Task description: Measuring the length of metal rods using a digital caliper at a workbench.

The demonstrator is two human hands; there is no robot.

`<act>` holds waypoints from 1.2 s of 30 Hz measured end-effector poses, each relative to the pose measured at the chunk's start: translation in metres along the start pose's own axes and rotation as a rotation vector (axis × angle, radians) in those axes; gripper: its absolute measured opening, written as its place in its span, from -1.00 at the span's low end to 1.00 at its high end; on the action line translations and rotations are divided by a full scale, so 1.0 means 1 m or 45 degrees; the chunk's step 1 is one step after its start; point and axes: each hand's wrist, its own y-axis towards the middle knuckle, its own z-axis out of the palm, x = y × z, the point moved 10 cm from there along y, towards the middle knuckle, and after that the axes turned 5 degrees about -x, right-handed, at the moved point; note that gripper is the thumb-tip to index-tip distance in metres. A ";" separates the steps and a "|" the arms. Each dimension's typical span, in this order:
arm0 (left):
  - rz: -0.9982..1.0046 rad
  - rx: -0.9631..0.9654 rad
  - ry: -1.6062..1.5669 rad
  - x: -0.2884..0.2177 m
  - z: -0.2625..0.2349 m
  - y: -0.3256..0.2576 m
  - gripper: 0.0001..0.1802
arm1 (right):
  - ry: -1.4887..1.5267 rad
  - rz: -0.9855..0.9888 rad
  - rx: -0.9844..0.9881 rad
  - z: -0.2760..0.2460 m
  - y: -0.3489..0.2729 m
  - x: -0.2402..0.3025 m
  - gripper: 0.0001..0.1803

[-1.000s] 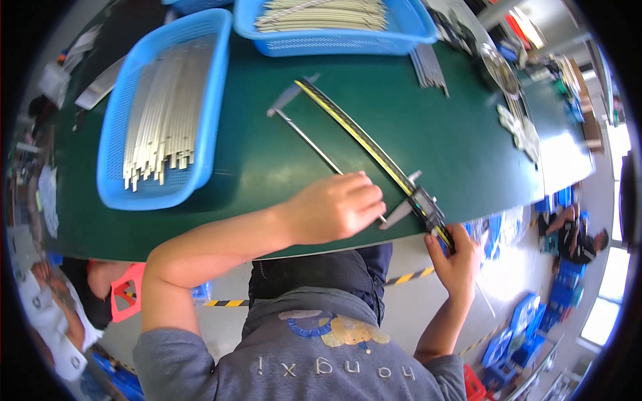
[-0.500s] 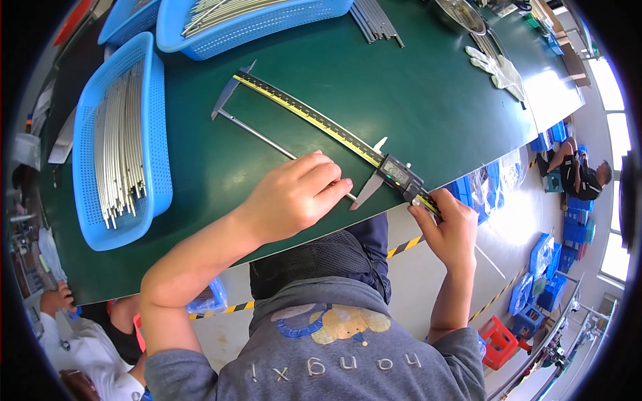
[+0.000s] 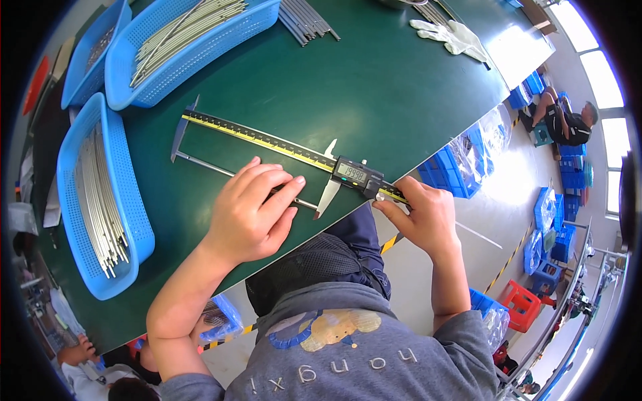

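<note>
The thin metal rod (image 3: 207, 165) lies mid-frame between the caliper's jaws, its long axis slanting down rightward alongside the caliper's beam (image 3: 267, 141). The left hand (image 3: 254, 210) is nearer, bent over the rod's middle with thumb and fingertip parted, so whether it grips cannot be told, while the right hand (image 3: 424, 214) pinches the caliper's lower-right end. Beneath is a green table (image 3: 374, 87), with blue baskets (image 3: 144, 220) at upper left and a white glove (image 3: 455, 38) at upper right.
</note>
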 end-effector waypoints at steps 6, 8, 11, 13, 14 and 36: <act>-0.090 -0.020 0.026 0.009 -0.006 0.003 -0.72 | -0.013 -0.022 0.043 -0.003 0.010 0.007 -0.53; -0.035 -0.044 0.065 0.013 -0.007 -0.002 -0.80 | -0.104 -0.008 0.071 0.001 0.015 0.008 -0.53; 0.038 -0.074 0.103 0.001 -0.023 0.006 -0.86 | -0.082 -0.030 0.063 -0.002 0.017 0.009 -0.55; 0.039 -0.200 0.084 -0.007 -0.054 0.021 -0.87 | -0.059 -0.083 0.023 -0.002 0.020 0.010 -0.59; 0.021 -0.228 0.127 -0.007 -0.070 0.031 -0.87 | -0.063 -0.073 0.006 -0.002 0.021 0.009 -0.62; -0.840 -0.051 0.383 0.268 -0.056 0.106 -0.61 | -0.048 -0.091 -0.059 -0.005 0.024 0.003 -0.58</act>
